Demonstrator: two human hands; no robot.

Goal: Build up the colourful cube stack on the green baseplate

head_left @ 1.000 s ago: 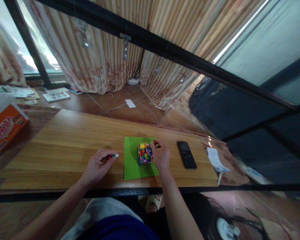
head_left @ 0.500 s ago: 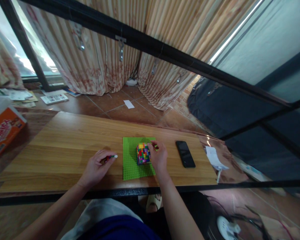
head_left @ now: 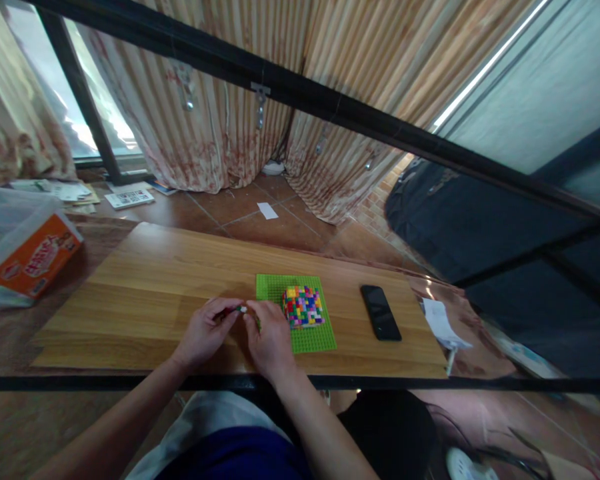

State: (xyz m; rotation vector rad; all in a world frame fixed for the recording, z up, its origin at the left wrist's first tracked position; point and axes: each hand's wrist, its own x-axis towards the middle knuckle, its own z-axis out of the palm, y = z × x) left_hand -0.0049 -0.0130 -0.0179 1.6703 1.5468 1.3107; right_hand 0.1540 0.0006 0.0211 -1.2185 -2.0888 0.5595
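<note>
My left hand (head_left: 207, 333) is closed around a few small toy bricks, with a white brick (head_left: 243, 309) poking out at its fingertips. Close against it, my right hand (head_left: 271, 339) brings thumb and forefinger together at that white brick. A yellow-green bit shows under the right fingers, too small to name. Beside the right hand, a block built of many-coloured toy bricks (head_left: 304, 308) sits on a green studded baseplate (head_left: 315, 342). The right hand covers the baseplate's lower left part.
A black phone (head_left: 381, 313) lies on the wooden table (head_left: 145, 287) right of the baseplate. Farther right is a white paper (head_left: 443, 323). At the far left stands a clear plastic tub (head_left: 25, 247) with an orange label. A dark bar (head_left: 300, 93) crosses above the table.
My right hand has moved left from the brick block to the fingertips of my left hand, uncovering the block's right side. The left hand stays about where it was. The view has shifted slightly.
</note>
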